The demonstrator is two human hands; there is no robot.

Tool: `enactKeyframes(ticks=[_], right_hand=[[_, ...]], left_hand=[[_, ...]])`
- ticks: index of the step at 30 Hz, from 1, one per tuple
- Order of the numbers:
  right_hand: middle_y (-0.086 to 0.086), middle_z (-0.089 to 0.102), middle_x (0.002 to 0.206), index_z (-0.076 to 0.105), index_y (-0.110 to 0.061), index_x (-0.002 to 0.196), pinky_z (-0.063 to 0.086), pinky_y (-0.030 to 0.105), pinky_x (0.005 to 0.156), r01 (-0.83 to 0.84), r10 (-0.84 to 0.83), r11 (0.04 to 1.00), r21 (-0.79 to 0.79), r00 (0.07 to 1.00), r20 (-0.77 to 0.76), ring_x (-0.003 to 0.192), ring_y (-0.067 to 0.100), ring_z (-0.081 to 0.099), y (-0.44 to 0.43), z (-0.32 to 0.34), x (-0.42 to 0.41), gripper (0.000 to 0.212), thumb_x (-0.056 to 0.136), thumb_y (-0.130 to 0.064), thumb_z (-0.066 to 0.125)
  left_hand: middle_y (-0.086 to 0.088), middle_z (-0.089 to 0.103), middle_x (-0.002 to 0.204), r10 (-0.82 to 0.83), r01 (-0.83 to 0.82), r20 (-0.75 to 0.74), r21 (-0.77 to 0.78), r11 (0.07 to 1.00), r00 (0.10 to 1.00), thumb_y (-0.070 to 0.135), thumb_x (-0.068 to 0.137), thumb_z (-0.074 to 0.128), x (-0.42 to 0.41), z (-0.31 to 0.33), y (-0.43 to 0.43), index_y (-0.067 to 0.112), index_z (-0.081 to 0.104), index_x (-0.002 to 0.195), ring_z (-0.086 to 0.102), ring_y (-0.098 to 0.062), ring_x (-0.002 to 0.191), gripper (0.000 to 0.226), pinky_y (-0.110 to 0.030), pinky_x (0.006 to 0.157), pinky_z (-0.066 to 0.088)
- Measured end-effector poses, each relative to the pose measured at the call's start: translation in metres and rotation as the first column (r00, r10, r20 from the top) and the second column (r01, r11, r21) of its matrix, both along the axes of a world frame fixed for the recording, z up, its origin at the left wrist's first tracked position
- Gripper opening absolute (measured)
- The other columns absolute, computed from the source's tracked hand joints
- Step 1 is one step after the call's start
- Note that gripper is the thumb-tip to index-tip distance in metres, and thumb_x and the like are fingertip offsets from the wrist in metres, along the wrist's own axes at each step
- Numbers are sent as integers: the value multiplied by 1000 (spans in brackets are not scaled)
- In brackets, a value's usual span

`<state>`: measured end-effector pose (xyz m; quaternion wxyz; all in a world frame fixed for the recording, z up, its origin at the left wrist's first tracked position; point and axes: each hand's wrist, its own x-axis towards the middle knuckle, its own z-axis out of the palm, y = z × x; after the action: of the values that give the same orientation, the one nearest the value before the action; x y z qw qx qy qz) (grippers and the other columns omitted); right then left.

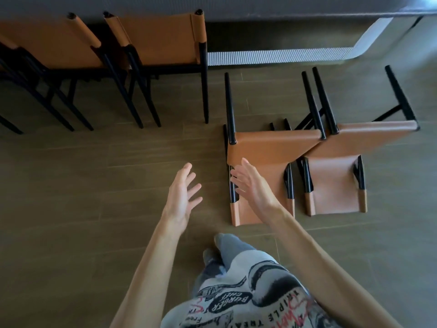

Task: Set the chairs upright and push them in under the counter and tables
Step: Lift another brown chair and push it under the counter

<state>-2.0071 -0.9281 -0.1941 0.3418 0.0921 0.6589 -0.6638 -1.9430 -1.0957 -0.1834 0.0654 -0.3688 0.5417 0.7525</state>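
- My left hand (182, 192) and right hand (250, 185) were spread wide and held nothing.
- A tipped chair (267, 150) and a second tipped chair (338, 176) lay touching on the plank floor (94, 162).
- Two upright chairs (160, 39) stood at the grey counter (283, 8).

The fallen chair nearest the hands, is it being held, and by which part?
Nothing is held. The left hand and right hand are open; the right is beside a post of the fallen chair.

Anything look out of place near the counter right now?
Yes. The left tipped chair and right tipped chair lie overturned on the floor, legs pointing toward the counter, while two upright chairs stand further left. The left hand and right hand are open, holding nothing.
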Motion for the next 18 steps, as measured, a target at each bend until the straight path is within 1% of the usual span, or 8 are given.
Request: enactKeyframes(ticks=[3,6,8,10,13,18], right_hand=[[-1,48,144,34,-16,148,38,27,97,-13,14,1000,6,1000,-19,124,7,50,16,2,5,78,89,-67,41],[-2,48,144,33,-17,148,38,30,103,-23,23,1000,2,999,-32,125,7,49,34,1,7,86,82,-72,42],[-2,49,144,33,-18,148,37,31,105,-17,17,1000,-3,999,-33,125,7,49,48,0,7,86,82,-72,43],[-1,49,144,34,-19,148,37,32,104,0,0,1000,-11,999,-35,125,9,49,64,-3,5,81,86,-70,43],[-1,47,145,34,-19,147,34,36,109,37,-38,999,-29,999,-36,127,11,49,97,-9,1,88,79,-73,45],[1,45,146,32,-16,148,37,29,103,93,-94,994,-55,996,-7,129,13,48,171,-19,-10,89,79,-71,44]], left_hand=[[0,43,150,0,0,-8,7,1000,1000,54,96,42,8,3,15,31,37,147,52,-22,124,56,-48,104,42],[0,44,149,1,-1,-8,6,1000,1000,54,96,43,10,3,30,30,38,147,53,-21,123,56,-48,104,43],[0,44,148,-2,2,-2,8,1000,1000,53,96,44,8,2,43,30,39,146,53,-21,123,56,-49,104,42],[1,44,149,-18,18,2,1,1000,1000,54,95,44,3,-1,58,31,39,146,53,-21,124,56,-49,104,42],[1,43,149,-50,50,11,-2,999,999,54,95,45,-8,-6,91,31,39,146,53,-21,124,56,-49,104,43],[-1,42,150,-104,104,34,20,994,994,56,96,40,-35,-18,175,31,39,146,51,-24,125,56,-50,105,40]])
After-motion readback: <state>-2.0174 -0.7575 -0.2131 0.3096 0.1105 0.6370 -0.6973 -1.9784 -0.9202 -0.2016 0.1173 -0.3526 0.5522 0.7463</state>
